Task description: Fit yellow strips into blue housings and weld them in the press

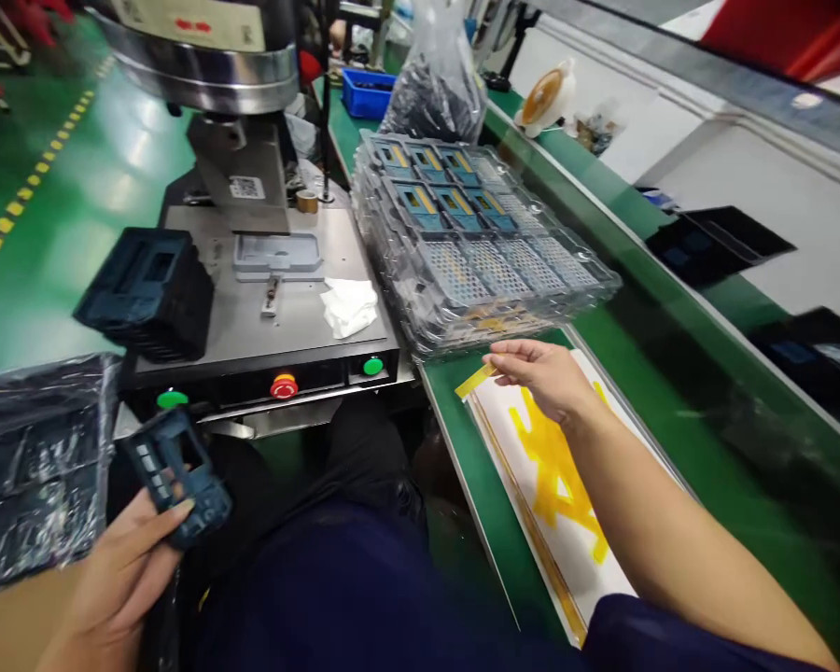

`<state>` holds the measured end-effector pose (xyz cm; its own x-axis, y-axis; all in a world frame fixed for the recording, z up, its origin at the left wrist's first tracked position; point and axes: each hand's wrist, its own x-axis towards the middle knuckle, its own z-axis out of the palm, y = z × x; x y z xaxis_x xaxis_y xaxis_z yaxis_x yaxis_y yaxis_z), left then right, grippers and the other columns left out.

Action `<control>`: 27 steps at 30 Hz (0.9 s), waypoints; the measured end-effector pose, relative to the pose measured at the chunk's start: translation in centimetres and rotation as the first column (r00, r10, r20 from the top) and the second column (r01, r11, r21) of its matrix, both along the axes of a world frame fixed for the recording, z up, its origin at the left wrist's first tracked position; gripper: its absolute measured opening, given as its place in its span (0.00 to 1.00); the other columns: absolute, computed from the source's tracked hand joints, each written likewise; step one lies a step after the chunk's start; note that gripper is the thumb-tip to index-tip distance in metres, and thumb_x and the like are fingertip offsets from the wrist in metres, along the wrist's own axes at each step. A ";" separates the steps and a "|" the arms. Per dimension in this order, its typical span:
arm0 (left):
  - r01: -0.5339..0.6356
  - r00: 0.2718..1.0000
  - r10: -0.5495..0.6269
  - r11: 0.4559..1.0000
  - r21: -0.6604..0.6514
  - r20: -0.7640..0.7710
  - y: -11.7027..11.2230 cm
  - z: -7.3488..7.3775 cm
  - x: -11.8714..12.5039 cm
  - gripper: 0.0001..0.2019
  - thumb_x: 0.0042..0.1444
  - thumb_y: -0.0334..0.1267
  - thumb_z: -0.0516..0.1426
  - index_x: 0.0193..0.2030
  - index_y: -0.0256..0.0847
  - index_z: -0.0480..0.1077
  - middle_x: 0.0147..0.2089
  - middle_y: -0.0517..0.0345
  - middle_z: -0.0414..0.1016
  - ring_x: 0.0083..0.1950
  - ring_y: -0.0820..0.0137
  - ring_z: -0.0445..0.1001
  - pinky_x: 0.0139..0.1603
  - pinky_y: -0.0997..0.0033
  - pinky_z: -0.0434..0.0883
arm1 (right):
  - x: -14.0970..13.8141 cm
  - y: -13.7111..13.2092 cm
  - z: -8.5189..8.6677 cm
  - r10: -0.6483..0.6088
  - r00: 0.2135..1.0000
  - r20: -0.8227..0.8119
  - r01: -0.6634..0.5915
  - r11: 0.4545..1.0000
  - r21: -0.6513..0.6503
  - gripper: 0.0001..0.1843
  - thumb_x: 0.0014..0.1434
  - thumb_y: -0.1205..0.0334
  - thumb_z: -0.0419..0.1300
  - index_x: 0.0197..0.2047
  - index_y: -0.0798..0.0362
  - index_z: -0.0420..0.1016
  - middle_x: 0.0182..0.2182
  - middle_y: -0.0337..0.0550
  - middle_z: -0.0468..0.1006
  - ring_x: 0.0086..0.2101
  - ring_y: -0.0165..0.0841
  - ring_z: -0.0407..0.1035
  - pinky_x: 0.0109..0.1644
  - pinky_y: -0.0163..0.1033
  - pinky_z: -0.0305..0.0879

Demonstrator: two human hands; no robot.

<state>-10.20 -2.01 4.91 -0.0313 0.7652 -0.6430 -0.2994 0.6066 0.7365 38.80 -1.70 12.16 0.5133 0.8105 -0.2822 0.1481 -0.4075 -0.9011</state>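
My left hand (136, 551) grips a dark blue plastic housing (206, 499) with a rectangular window, held low in front of the machine. Between the thumb and fingertips of my right hand (536, 373) is a short yellow strip (474, 381). Under that hand lies a white sheet (508, 439) with several yellow strips (550, 476) scattered over it. Just beyond stands a stack of clear plastic trays (567, 280); the top one carries several blue housings (424, 207), each with a yellow strip on it.
A press (245, 177) with a grey fixture (276, 254) stands ahead, with green buttons and a red button (284, 385) along its front. Stacked dark housings (147, 289) and a crumpled white cloth (350, 306) rest on its base. A plastic-lined box (42, 467) is at left.
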 end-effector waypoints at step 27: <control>-0.055 0.785 0.107 0.993 -0.104 0.611 -0.8 0.0 8.4 0.28 0.68 0.54 0.42 0.57 0.34 0.71 0.45 0.46 0.78 0.47 0.66 0.77 0.53 0.68 0.72 | -24.7 0.5 -9.4 0.314 0.395 0.864 -0.908 -0.011 0.419 0.19 0.63 0.75 0.55 0.56 0.61 0.74 0.51 0.56 0.79 0.58 0.43 0.68 0.59 0.48 0.72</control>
<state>-1.84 -2.82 4.95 0.3307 0.7256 -0.6034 -0.7228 0.6059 0.3324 14.15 -1.20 2.72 -0.5731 0.4204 0.7034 0.3017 0.9063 -0.2958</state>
